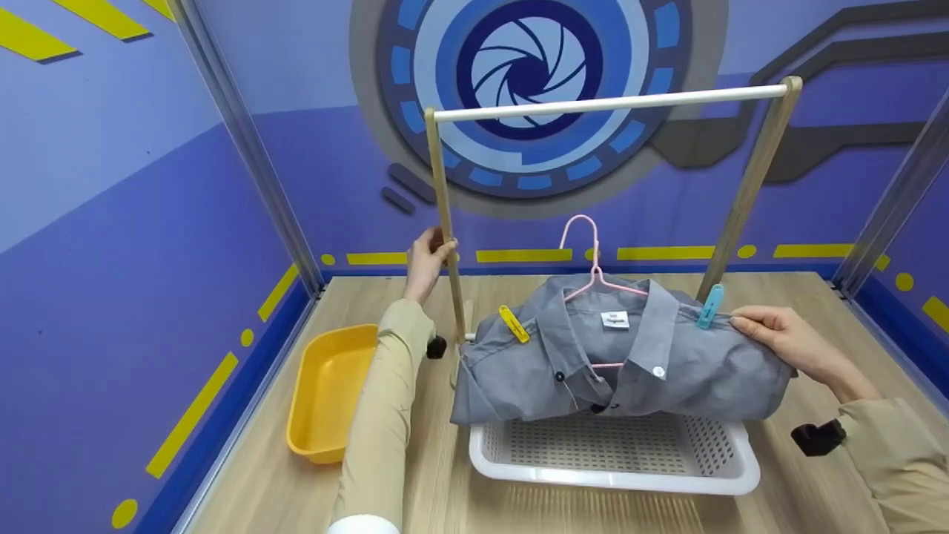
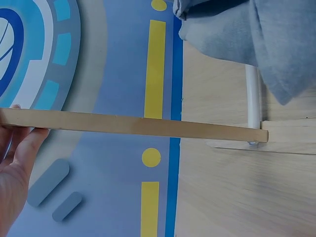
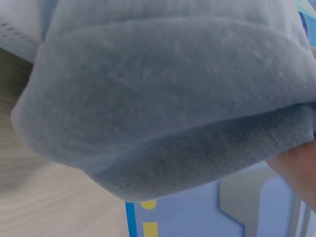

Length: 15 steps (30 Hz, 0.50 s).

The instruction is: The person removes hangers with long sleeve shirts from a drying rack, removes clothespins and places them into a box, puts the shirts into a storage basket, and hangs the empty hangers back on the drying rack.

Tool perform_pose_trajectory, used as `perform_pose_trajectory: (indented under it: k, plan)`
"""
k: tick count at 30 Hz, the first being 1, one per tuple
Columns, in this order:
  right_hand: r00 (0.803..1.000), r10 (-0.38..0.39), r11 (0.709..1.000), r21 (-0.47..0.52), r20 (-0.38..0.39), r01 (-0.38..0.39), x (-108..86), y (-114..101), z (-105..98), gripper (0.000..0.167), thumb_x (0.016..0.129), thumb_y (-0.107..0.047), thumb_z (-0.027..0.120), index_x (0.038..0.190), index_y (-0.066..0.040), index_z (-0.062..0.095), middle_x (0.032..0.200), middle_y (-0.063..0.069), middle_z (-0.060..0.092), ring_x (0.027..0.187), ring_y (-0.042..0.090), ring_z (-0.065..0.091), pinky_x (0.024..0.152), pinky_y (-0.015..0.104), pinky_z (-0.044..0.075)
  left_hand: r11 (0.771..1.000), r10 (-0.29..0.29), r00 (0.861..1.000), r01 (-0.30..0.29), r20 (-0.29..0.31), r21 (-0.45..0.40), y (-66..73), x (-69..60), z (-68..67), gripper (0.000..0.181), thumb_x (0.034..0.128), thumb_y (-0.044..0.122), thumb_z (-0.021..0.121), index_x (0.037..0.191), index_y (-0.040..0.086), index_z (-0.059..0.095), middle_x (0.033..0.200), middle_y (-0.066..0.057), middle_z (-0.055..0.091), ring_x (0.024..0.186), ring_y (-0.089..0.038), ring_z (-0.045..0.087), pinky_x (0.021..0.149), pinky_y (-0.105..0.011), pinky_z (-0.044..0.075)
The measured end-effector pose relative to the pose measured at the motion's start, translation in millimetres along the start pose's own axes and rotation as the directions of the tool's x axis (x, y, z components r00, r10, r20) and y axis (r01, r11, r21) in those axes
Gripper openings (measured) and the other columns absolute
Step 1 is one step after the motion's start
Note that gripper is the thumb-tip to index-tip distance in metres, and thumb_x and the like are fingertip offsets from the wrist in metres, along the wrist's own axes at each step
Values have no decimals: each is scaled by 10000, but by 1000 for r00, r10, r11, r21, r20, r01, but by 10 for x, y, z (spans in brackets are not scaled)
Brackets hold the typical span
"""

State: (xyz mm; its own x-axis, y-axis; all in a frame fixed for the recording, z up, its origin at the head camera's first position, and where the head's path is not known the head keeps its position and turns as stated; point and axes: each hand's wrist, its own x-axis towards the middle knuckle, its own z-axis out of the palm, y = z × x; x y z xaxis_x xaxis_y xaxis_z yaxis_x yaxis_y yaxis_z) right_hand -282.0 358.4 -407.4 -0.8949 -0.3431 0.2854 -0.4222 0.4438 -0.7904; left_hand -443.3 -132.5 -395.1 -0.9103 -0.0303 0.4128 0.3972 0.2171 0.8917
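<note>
In the head view, my left hand (image 1: 424, 265) holds the left wooden post (image 1: 441, 182) of a clothes rack. The left wrist view shows fingers (image 2: 32, 148) around that post. A grey button shirt (image 1: 511, 382) is draped on a pink hanger (image 1: 595, 259), its hook below the white rail (image 1: 608, 104). One yellow clothespin (image 1: 514, 324) and one blue clothespin (image 1: 710, 306) sit on the shirt's shoulders. My right hand (image 1: 789, 343) pinches the shirt at the shoulder on the right. Up close in the right wrist view, the grey sleeve (image 3: 148, 89) hides most of that hand.
Beneath the shirt stands a white perforated basket (image 1: 615, 478). A yellow-orange basin (image 1: 298, 415) lies on the wooden table (image 1: 252, 475), left of the rack and partly behind my left sleeve. The rack's right post (image 1: 752, 185) rises behind the shirt. Blue patterned walls surround the table.
</note>
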Motion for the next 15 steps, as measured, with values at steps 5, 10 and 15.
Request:
perform_pose_trajectory:
  k: [5,10,15]
  plan:
    - [1000,-1,999,-43,-13,0,22,23,50,175,934,-103,502,978,15,624,873,57,631,720,110,554,612,220,431,1000,4,1000,-3,6,-23,-9,-8,1,260,854,131,623,1085,14,590,916,-102,606,843,-382,580,657,-366,484]
    - [999,-16,997,-76,-29,14,35,37,80,166,921,-109,529,994,-6,637,879,69,639,718,119,564,610,221,434,1000,3,1000,-3,6,-24,-9,-2,0,246,858,125,618,1077,15,592,912,-103,606,833,-368,584,652,-355,487]
    - [998,-26,994,-104,-63,20,41,43,103,166,903,-103,559,997,-3,651,898,43,645,736,108,568,622,205,430,1000,5,1000,-5,5,0,-4,1,-2,241,862,131,618,1079,28,596,916,-91,609,811,-310,597,651,-341,485]
